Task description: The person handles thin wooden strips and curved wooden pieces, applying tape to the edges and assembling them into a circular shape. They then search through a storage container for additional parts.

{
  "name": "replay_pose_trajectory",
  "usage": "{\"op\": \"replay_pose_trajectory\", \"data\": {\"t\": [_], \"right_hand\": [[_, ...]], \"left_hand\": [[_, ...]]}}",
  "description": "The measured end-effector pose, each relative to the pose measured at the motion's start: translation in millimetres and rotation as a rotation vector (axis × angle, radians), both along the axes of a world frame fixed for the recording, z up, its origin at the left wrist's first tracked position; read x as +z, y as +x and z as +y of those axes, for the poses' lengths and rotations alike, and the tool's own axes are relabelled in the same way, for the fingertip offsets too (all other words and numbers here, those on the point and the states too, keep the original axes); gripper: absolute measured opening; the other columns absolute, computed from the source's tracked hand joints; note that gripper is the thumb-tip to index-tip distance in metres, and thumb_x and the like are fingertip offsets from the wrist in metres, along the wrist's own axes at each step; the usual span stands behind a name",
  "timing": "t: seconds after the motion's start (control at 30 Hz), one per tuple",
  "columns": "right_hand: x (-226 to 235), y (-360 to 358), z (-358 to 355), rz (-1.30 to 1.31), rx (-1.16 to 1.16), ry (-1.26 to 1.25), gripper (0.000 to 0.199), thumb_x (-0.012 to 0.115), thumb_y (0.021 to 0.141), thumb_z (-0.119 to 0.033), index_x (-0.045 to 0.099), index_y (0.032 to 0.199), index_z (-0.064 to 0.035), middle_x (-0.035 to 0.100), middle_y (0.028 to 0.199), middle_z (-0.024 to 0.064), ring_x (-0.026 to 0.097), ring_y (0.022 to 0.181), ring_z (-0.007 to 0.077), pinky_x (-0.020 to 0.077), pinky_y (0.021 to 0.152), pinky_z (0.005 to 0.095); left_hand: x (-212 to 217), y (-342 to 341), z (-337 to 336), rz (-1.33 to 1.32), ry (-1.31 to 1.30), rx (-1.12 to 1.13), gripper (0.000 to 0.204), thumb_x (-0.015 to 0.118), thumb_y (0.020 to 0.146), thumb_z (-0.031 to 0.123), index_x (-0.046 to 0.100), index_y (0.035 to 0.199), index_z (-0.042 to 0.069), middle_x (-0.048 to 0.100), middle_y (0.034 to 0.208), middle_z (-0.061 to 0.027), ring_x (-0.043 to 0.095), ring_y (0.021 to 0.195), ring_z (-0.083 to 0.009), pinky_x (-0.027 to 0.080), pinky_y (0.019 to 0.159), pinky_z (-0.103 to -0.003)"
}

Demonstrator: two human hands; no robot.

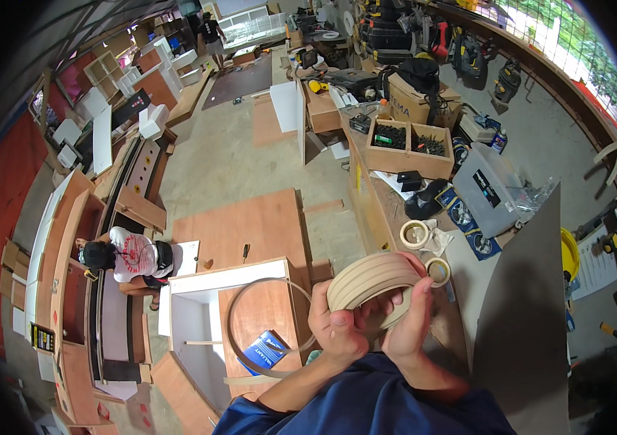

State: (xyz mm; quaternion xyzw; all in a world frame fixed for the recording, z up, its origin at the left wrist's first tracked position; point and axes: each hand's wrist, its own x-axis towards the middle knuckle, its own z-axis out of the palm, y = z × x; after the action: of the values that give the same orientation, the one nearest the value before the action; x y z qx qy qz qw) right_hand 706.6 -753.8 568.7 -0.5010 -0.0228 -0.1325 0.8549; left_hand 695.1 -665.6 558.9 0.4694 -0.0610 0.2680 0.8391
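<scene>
A thick, beige, ring-shaped roll of wound strip (pixel 366 284) is nearest, between four and five o'clock in the view, raised and tilted in both hands. The left hand (pixel 337 330) cups it at eight o'clock, the right hand (pixel 411 319) at four, each spread around the roll's thickness, with fingertips showing through its hollow middle; holding both sides probably keeps the layers from springing loose. At eight o'clock from the roll, a thin beige loop of strip (pixel 228 319) curves before a white-lined wooden cabinet (pixel 194 308); whether it joins the roll, I cannot tell. Towards one o'clock, a cream tape roll (pixel 415 246) rests near the edge of the brown wooden table (pixel 389 210), presumably for easy reach
</scene>
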Motion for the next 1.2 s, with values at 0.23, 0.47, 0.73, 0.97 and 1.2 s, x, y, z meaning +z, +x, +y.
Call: {"op": "replay_pose_trajectory", "data": {"t": [0.23,0.47,0.73,0.97,1.2], "right_hand": [[23,30,-43,-0.252,0.252,-0.446,0.047,0.067,0.098,-0.034,0.067,0.129,0.0014,0.073,0.094,0.0080,0.065,0.077,0.0123,0.0518,0.068,0.0282],[51,36,-40,-0.357,0.400,-0.971,0.060,0.072,0.091,-0.049,0.059,0.133,-0.0074,0.070,0.095,0.0176,0.070,0.081,0.0299,0.0529,0.073,0.0372],[8,22,-20,-0.309,0.128,-0.629,0.069,0.052,0.101,-0.063,0.061,0.123,0.0017,0.072,0.097,0.0153,0.072,0.084,0.0236,0.0547,0.072,0.0340],[-29,27,13,-0.245,-0.172,-0.388,0.065,0.058,0.103,-0.054,0.055,0.129,0.0054,0.068,0.087,0.0081,0.064,0.072,0.0131,0.0503,0.065,0.0281],[0,34,-20,-0.264,0.033,-0.504,0.060,0.064,0.101,-0.051,0.058,0.120,0.0056,0.066,0.083,0.0075,0.063,0.071,0.0122,0.0499,0.063,0.0286]], "left_hand": [[-2,6,50,0.123,0.419,-0.379,0.046,0.070,0.099,0.041,0.054,0.108,-0.002,0.069,0.084,-0.0105,0.063,0.070,-0.0097,0.050,0.062,-0.025],[23,2,59,0.170,0.693,-0.291,0.046,0.080,0.092,0.037,0.059,0.107,0.000,0.071,0.083,-0.0072,0.066,0.079,-0.0104,0.052,0.070,-0.026],[18,7,47,0.266,0.167,-0.134,0.063,0.077,0.085,0.065,0.054,0.093,0.007,0.060,0.077,0.0005,0.053,0.065,-0.0060,0.041,0.058,-0.023],[-4,31,27,0.065,-0.158,-0.069,0.051,0.081,0.087,0.049,0.055,0.097,0.006,0.057,0.080,-0.0004,0.051,0.066,-0.0091,0.045,0.063,-0.025],[-13,23,24,0.029,-0.101,-0.189,0.043,0.072,0.099,0.040,0.050,0.107,0.004,0.056,0.078,-0.0024,0.050,0.065,-0.0096,0.051,0.070,-0.032]]}}
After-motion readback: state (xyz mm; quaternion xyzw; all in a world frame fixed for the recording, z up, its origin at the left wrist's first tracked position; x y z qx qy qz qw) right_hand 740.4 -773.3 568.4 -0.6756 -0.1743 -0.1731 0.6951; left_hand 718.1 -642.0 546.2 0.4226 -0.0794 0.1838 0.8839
